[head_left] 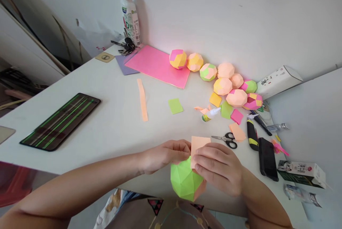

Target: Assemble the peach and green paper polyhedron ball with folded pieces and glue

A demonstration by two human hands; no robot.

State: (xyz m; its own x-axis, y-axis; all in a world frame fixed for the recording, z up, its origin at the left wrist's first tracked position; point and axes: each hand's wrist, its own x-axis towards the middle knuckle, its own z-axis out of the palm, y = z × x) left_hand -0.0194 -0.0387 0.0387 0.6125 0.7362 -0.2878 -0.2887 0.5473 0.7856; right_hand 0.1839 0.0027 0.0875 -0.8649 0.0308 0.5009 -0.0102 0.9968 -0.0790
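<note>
A: Grip?
B: Right hand (219,166) curled closed on peach square (200,144); left hand (169,154) bunched beside it, can't tell what it pinches. Green ball (184,181) just below both, by table's (114,132) near edge.
A: Risk?
B: Hard squeeze could dent ball; uneven pull, crease square.

Faceted paper ball (185,179), mostly bright green, peach on side toward right hand (220,166), just below left hand (171,154); peach paper piece (200,142), flat, straight-edged, in right hand, at ball's upper edge
</note>
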